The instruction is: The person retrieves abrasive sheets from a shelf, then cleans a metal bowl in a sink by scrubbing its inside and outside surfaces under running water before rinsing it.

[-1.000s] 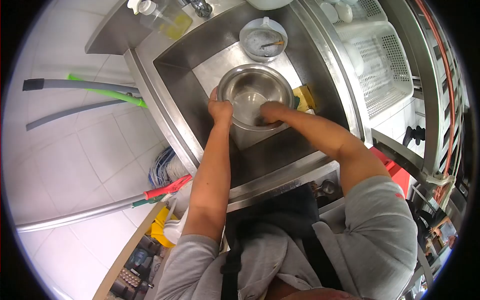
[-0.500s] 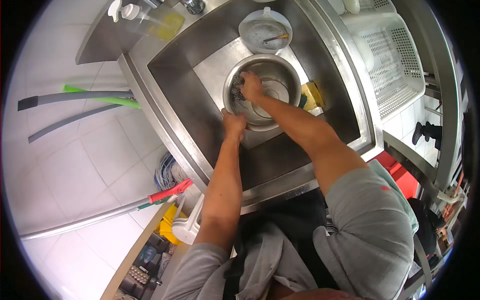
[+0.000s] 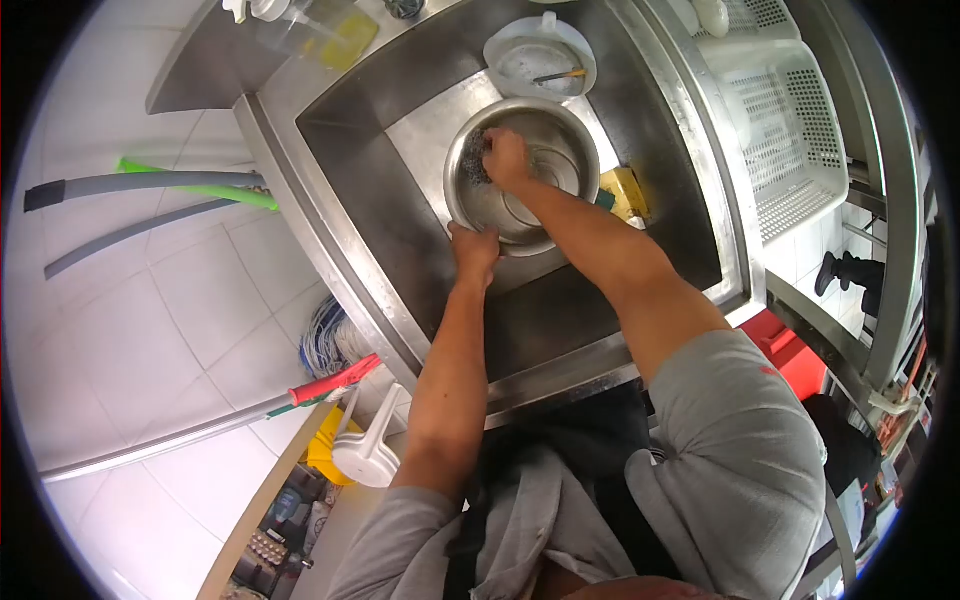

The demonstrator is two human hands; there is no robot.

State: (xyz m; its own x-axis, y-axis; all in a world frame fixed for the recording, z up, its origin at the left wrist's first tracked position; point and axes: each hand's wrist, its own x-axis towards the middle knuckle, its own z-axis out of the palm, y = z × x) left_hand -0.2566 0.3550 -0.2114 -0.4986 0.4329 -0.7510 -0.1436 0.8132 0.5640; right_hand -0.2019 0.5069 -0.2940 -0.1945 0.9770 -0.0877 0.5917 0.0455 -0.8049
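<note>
A round metal bowl [image 3: 575, 135] sits tilted in the steel sink [image 3: 395, 265]. My left hand [image 3: 476, 252] grips its near-left rim, fingers wrapped round the edge. Inside the bowl, my right hand [image 3: 508, 160] is closed on a steel wool scrubber [image 3: 476, 160], pressed to the inner left wall. Behind the bowl stands a white container [image 3: 497, 60] of cloudy water with a thin yellow-ended tool [image 3: 562, 76] in it. A yellow sponge [image 3: 625, 193] lies right of the bowl, partly behind my right forearm.
White perforated baskets [image 3: 785, 130] stand to the right of the sink. A pump bottle with yellow liquid [image 3: 345, 40] is at the back left corner. Mop and broom handles [image 3: 335, 380] lean at the left. A person's dark shoe [image 3: 828, 272] shows at the far right.
My right hand has shifted slightly up along the bowl's inner wall with the scrubber. My left hand keeps its hold on the rim. The whole view has moved a little.
</note>
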